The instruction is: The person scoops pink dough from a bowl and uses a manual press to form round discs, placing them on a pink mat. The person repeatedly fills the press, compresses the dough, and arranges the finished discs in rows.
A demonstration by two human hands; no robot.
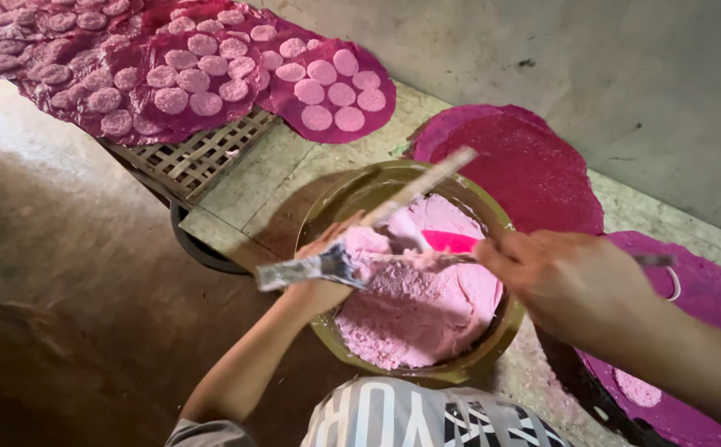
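Right hand (pixel 571 281), soft pink dough (pixel 414 310)

Soft daylight, no hard glare. Brightest on the grey wall (pixel 625 74) upper right; floor (pixel 54 314) lower left falls off dim and brown. My right hand (pixel 575 281) is motion-blurred, fingers (pixel 501 252) smeared. Stick (pixel 418 186) in the bowl (pixel 335 199) also blurred. Pink discs (pixel 327 83) at top reasonably sharp. Shallow shadow inside bowl rim. Slight wide-angle stretch at the edges.
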